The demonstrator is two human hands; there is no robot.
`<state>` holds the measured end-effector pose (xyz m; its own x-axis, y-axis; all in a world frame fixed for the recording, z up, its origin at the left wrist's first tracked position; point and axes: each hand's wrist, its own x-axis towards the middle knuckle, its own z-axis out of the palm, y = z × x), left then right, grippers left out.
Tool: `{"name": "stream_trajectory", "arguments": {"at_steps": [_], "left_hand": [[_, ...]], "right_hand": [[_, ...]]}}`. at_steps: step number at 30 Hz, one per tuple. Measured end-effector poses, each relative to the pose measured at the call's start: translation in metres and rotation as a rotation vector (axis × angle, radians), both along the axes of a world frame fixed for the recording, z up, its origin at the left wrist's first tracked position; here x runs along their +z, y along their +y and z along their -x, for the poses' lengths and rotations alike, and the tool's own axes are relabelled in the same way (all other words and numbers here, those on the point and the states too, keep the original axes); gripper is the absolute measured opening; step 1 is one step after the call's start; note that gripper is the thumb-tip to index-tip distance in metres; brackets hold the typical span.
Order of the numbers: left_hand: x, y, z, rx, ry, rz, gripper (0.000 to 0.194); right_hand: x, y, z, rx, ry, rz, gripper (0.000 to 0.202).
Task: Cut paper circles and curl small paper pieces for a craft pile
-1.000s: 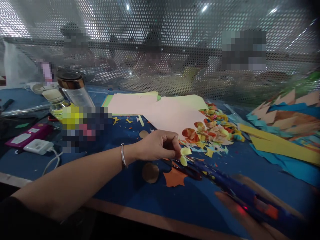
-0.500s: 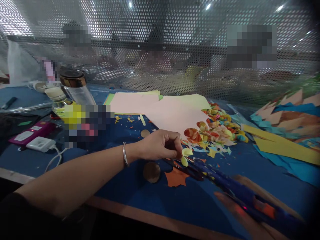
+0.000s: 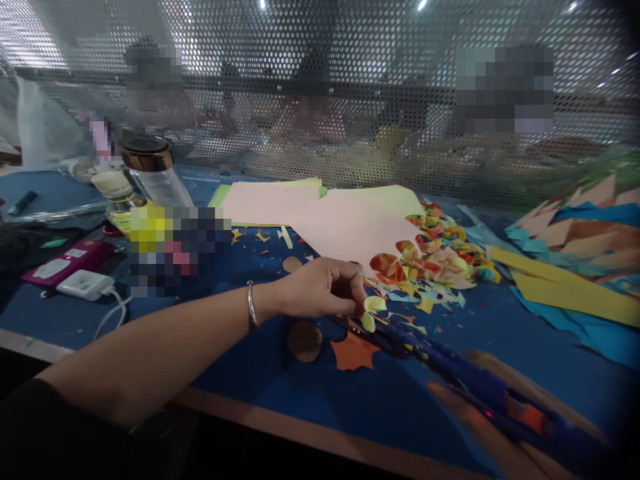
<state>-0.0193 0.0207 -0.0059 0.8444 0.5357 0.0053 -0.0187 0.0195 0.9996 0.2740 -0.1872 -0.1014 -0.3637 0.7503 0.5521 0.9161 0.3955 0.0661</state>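
My left hand (image 3: 325, 288), with a bracelet (image 3: 251, 305) at its wrist, pinches a small pale-yellow curled paper piece (image 3: 371, 312) shaped like petals. My right hand (image 3: 480, 427), dim and blurred at the lower right, is wrapped round a long blue tool (image 3: 465, 377) with an orange part and a small red light. Its thin tip meets or nearly meets the yellow piece; contact is hard to make out. Under my left hand lies a dark pair of scissors (image 3: 393, 343), partly hidden. An orange star-like paper scrap (image 3: 354, 352) and a brown disc (image 3: 305, 341) lie just below.
Beyond my hands are a heap of curled paper pieces (image 3: 435, 257) and paper sheets (image 3: 350, 217). Folded papers (image 3: 580, 280) stand at the right. A lidded bottle (image 3: 155, 173), a purple box (image 3: 67, 267) and a white charger (image 3: 86, 285) are on the left. A perforated metal screen (image 3: 350, 120) backs the table.
The camera view has shifted very slightly. Both hands, the yellow paper piece and the blue tool keep almost the same positions.
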Motion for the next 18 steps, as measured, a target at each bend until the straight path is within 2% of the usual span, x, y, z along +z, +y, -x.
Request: {"name": "stream_trajectory", "arguments": {"at_steps": [4, 8, 18], "left_hand": [[-0.001, 0.0, 0.0, -0.002, 0.003, -0.015, 0.014], [-0.002, 0.0, 0.001, -0.008, -0.006, -0.014, 0.015], [-0.001, 0.0, 0.002, -0.026, 0.005, -0.022, 0.015]], "right_hand": [[-0.001, 0.0, -0.001, 0.025, -0.03, -0.007, 0.046], [-0.006, -0.001, -0.002, -0.009, -0.061, -0.002, 0.043], [-0.009, -0.005, 0.0, -0.056, 0.057, 0.04, 0.048]]}}
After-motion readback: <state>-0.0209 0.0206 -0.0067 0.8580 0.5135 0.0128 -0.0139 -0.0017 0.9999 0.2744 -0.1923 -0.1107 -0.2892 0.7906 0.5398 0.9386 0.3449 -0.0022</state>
